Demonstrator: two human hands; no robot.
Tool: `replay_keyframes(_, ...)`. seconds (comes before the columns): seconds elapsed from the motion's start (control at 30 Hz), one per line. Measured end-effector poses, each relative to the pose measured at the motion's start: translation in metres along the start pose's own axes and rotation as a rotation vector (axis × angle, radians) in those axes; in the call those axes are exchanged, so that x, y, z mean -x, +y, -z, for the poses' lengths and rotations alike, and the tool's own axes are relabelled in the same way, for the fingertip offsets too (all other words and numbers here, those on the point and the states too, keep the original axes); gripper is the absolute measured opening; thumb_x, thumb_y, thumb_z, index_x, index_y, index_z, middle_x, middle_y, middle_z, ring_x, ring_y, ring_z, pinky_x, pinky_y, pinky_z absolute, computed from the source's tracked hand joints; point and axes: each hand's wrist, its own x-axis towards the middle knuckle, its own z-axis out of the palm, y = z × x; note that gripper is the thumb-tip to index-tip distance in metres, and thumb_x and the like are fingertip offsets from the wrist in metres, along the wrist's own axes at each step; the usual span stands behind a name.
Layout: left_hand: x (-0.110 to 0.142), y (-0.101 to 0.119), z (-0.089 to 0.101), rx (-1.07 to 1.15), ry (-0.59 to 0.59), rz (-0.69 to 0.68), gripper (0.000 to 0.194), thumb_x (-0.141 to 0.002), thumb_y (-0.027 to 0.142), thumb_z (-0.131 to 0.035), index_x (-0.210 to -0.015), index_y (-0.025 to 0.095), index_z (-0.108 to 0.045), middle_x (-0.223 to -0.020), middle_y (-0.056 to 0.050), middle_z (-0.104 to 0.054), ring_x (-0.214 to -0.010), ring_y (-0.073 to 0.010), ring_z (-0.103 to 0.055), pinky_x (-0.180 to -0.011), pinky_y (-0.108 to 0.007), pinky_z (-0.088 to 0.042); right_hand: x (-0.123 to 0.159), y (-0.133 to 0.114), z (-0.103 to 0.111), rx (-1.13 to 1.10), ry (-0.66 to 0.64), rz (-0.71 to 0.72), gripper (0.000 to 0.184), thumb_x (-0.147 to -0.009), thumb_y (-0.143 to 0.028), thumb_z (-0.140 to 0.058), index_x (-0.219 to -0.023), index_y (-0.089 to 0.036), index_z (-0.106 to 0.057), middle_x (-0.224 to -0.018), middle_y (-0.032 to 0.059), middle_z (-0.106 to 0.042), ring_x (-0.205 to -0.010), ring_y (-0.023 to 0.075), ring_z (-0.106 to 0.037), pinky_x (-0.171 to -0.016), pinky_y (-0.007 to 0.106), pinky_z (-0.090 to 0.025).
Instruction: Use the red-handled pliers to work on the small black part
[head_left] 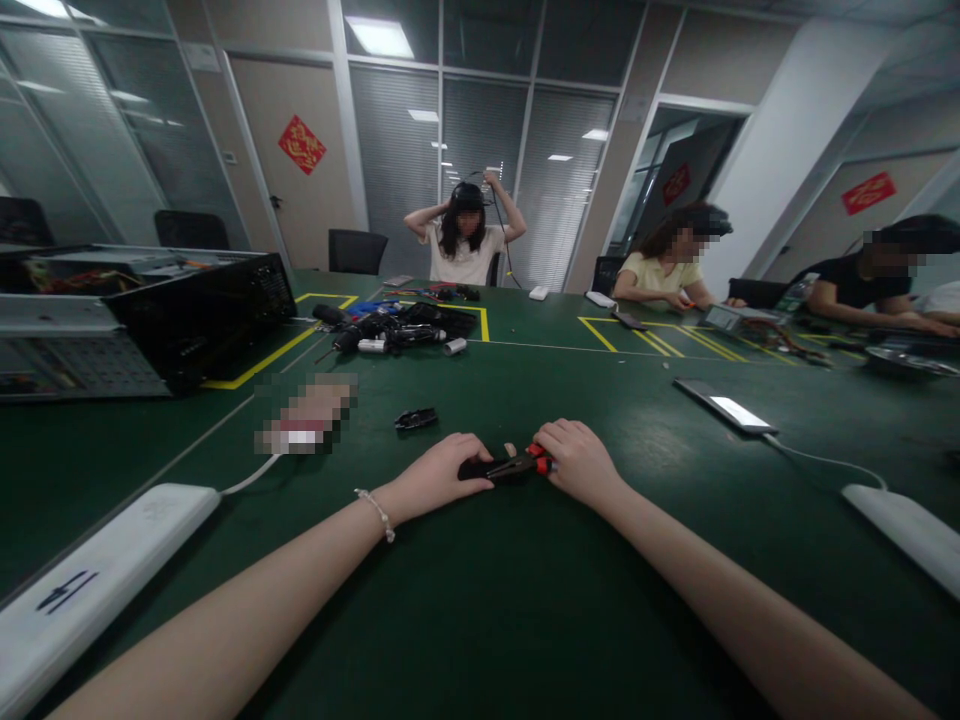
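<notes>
My right hand (576,462) is wrapped round the red handles of a pair of pliers (514,467), whose dark jaws point left. My left hand (442,475) pinches a small black part (474,469) between thumb and fingers. The plier jaws meet this part, but I cannot tell how firmly they grip it. Just behind the pliers lies a small pale piece (510,450) on the green table (480,600). Farther back and left of my hands rests another small black part (416,419).
A black computer case (195,325) stands at the left. Tools and dark parts are heaped (405,325) farther back. A white power bank (112,580) lies left, another (911,535) right, cabled to a phone (724,405). Several people sit across the table.
</notes>
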Motion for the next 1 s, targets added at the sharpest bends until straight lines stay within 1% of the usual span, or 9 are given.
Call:
replay_keyframes(0.13, -0.0001, -0.0025, -0.0011, 0.002, 0.000, 0.010, 0.022, -0.074, 0.032, -0.061, -0.092, 0.020, -0.054, -0.097, -0.002, -0.054, -0.089, -0.0176, -0.051, -0.077, -0.030, -0.040, 0.0004, 0.0005, -0.0006, -0.003, -0.005, -0.014, 0.020, -0.063, -0.009, -0.051, -0.081, -0.016, -0.056, -0.083, 0.0054, -0.058, -0.077, 0.0174, -0.048, -0.070, 0.028, -0.032)
replay_keyframes(0.37, -0.0001, -0.0026, -0.0015, 0.001, -0.011, 0.022, 0.027, -0.075, 0.031, -0.061, -0.099, 0.022, -0.054, -0.099, -0.002, -0.056, -0.093, -0.0183, -0.050, -0.079, -0.031, -0.040, 0.0012, 0.0016, -0.0014, 0.001, -0.017, -0.020, 0.020, -0.063, -0.010, -0.051, -0.082, -0.016, -0.056, -0.083, 0.0055, -0.058, -0.077, 0.0172, -0.047, -0.069, 0.028, -0.032)
replay_keyframes(0.83, 0.0001, 0.0039, 0.0020, 0.000, -0.034, 0.071, 0.025, -0.074, 0.030, -0.061, -0.097, 0.021, -0.055, -0.098, -0.002, -0.055, -0.091, -0.0184, -0.050, -0.078, -0.031, -0.040, 0.0015, 0.0016, -0.0009, -0.016, -0.015, -0.020, 0.019, -0.064, -0.009, -0.051, -0.081, -0.016, -0.056, -0.082, 0.0050, -0.058, -0.076, 0.0164, -0.048, -0.071, 0.028, -0.034)
replay_keyframes(1.0, 0.0004, 0.0029, 0.0010, 0.004, -0.025, 0.056, 0.024, -0.075, 0.030, -0.060, -0.097, 0.021, -0.055, -0.098, -0.001, -0.055, -0.090, -0.0183, -0.050, -0.078, -0.032, -0.040, 0.0005, 0.0002, 0.0000, -0.030, -0.025, -0.013, 0.021, -0.064, -0.007, -0.050, -0.082, -0.016, -0.056, -0.083, 0.0051, -0.058, -0.077, 0.0166, -0.048, -0.071, 0.028, -0.035)
